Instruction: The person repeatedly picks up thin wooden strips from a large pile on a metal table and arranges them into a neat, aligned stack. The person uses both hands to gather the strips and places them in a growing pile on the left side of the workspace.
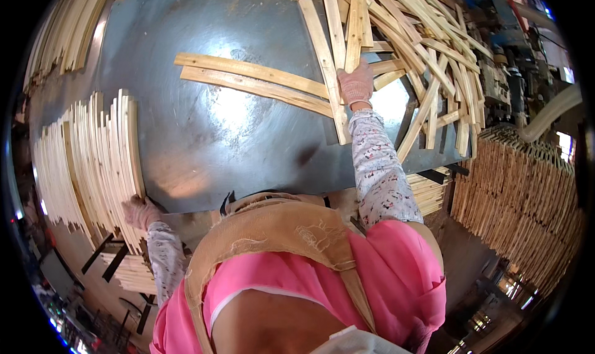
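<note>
My right hand (356, 84), in a pale pinkish work glove, is closed around the near end of a wooden strip (354, 29) at the edge of a loose heap. Beside that hand another strip (322, 63) lies slanting, across the ends of two strips (248, 69) that reach left over the metal table. At the table's near left corner my left hand (141, 211), also gloved, is closed at the near end of the outermost strip in a neat row of strips (93, 162). Its fingertips are partly hidden.
The grey metal table (167, 118) has shiny, worn patches. A tangled heap of strips (427, 50) covers its far right. More strips are bundled (68, 26) at the far left. A tall stack of slats (514, 199) stands right of the table, near a pale hose (551, 115).
</note>
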The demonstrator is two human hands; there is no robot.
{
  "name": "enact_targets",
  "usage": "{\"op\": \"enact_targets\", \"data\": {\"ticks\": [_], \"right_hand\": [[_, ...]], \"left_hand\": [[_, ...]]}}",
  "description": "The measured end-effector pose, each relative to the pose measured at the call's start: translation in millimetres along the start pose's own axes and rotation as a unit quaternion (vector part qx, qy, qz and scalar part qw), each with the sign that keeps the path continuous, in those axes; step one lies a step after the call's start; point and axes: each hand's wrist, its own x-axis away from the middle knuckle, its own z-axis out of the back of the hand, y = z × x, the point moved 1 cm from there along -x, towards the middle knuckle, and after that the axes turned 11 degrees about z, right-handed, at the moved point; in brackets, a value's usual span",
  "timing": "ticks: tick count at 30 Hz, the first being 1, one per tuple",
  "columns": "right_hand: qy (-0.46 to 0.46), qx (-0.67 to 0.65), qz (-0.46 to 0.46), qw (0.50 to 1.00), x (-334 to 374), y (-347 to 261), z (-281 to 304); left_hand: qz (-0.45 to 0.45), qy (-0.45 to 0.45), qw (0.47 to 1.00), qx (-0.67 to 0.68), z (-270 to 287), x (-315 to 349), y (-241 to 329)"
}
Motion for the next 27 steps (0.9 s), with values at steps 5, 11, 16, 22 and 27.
{"op": "enact_targets", "data": {"ticks": [5,11,16,22,27], "right_hand": [[-0.142,-0.551,-0.082,0.818,42.6,-31.5,-26.0],[-0.299,-0.399,0.192,0.845,140.8,-124.2,-37.5],[-0.018,-0.073,0.249,0.965,144.9,-93.8,-23.5],[-0.081,0.109,0.088,0.987,145.7,-8.1,-14.2],[-0.012,-0.086,0.094,0.992,194.2,-62.9,-33.6]], "left_hand": [[-0.123,0.096,0.925,0.346,6.5,18.4,63.3],[-0.373,-0.321,0.625,0.606,127.1,153.8,258.7],[-0.268,-0.262,0.725,0.577,129.8,141.2,199.3],[-0.215,0.098,0.904,0.356,-6.8,52.2,18.3],[-0.167,0.21,0.961,0.059,-38.0,3.3,-40.8]]}}
